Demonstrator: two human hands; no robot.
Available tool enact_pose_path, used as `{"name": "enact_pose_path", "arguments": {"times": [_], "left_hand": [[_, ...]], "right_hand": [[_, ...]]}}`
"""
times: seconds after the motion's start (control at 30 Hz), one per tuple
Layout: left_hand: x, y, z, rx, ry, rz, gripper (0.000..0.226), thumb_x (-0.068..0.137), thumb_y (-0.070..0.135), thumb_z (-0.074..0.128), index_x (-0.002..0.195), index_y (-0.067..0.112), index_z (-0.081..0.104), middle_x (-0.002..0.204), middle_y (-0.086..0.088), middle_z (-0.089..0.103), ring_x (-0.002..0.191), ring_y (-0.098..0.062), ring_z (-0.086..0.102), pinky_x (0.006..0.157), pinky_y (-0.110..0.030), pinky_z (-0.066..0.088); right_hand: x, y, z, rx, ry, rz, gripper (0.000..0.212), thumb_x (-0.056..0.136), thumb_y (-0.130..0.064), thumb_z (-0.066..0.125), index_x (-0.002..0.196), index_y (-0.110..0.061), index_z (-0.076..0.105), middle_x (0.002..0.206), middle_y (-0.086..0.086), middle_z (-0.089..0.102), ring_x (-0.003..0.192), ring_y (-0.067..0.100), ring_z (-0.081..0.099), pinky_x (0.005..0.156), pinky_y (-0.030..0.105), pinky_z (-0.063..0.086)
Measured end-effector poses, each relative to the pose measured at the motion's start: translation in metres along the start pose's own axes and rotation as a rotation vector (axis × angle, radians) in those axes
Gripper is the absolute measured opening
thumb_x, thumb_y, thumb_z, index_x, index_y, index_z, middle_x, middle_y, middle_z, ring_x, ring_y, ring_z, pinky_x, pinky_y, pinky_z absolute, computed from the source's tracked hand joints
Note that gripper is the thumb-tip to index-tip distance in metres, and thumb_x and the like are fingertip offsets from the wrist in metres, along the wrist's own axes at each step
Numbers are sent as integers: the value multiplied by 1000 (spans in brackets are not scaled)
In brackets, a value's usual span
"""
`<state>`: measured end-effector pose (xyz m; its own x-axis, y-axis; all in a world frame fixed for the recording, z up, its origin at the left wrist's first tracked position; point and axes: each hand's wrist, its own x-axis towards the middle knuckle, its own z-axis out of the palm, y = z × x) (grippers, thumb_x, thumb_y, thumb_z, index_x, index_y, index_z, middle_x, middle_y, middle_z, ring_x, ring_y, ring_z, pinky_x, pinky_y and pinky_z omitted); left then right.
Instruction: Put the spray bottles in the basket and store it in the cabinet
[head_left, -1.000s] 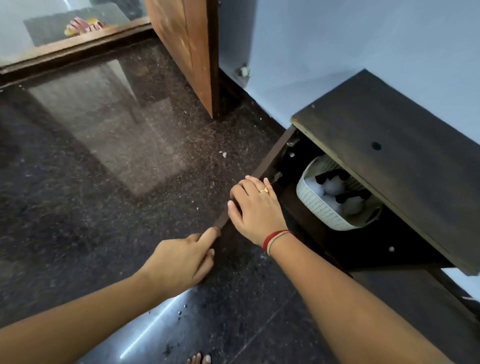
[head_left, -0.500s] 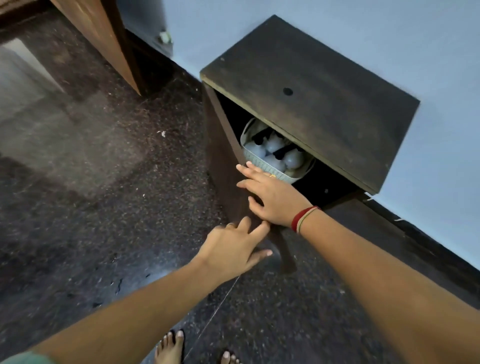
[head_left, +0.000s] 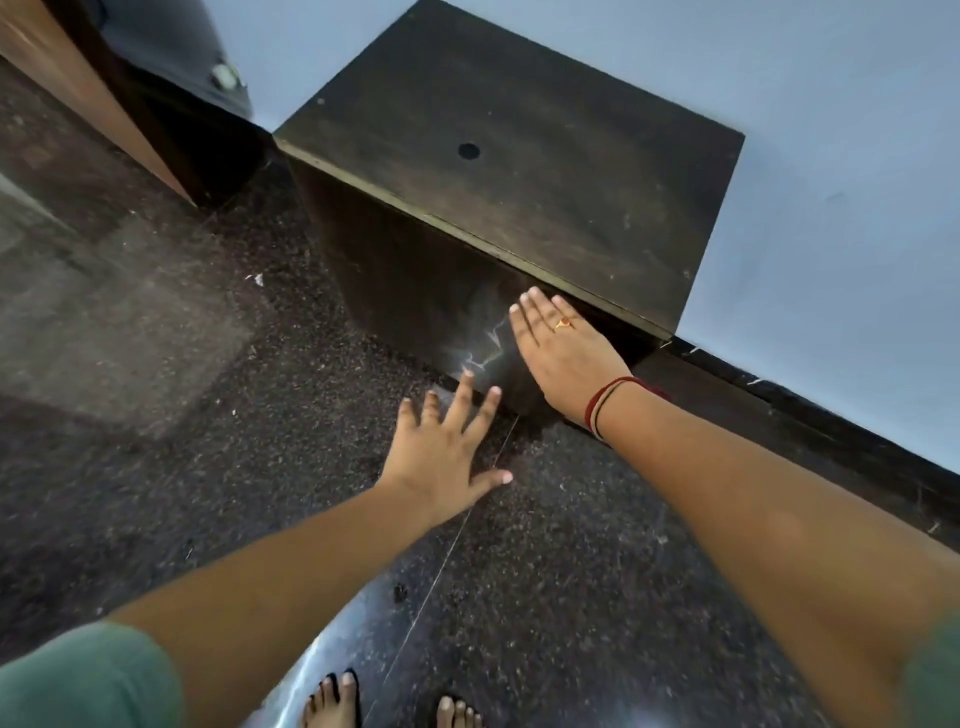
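Pressing flat on the cabinet door (head_left: 415, 291): right hand (head_left: 563, 353), fingers together; left hand (head_left: 447, 447) spread, just near. Door looks shut; basket and bottles out of sight, presumably inside. Task about done.

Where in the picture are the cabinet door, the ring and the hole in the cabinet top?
cabinet door (head_left: 415, 291): head view, on the bare dark front panel.
ring (head_left: 562, 324): head view, on the gold band on a finger of the right hand.
hole (head_left: 468, 151): head view, on the round dark opening in the cabinet top.
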<state>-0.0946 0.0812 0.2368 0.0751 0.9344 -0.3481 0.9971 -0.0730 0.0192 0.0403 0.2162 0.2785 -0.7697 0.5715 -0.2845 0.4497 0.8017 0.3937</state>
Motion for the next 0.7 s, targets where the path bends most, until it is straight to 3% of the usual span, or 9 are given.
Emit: {"name": "enact_pose_path", "arguments": {"times": [0.13, 0.3, 0.5, 0.7], "left_hand": [[4, -17, 7, 45, -37, -59, 93, 81, 79, 7, 148, 21, -22, 158, -9, -21, 146, -38, 9, 114, -57, 14], [13, -27, -2, 45, 1, -127, 92, 82, 78, 8, 147, 20, -23, 158, -9, -23, 147, -36, -3, 115, -56, 9], [18, -42, -21, 19, 253, -114, 80, 92, 63, 9, 145, 13, -24, 159, -9, -17, 145, -24, -21, 115, -47, -11], [18, -57, -31, -58, 316, -201, 79, 93, 58, 7, 145, 8, -25, 155, -8, -26, 141, -19, -26, 116, -42, -11]], "right_hand": [[2, -6, 13, 16, -29, 108, 58, 101, -13, 18, 150, 7, -7, 161, 26, -8, 152, 35, -5, 122, 43, 4], [5, -10, 15, 88, -64, 159, 72, 99, -17, 36, 153, -3, -9, 160, 24, -17, 151, 34, -10, 122, 43, 1], [3, -19, 3, 275, 55, 177, 78, 97, -24, 44, 155, -13, -7, 164, 17, -9, 153, 30, -4, 122, 42, -2], [1, -32, -14, 335, 218, 255, 75, 100, -35, 41, 155, -11, -3, 165, 10, -3, 153, 26, -1, 120, 41, -4]]}}
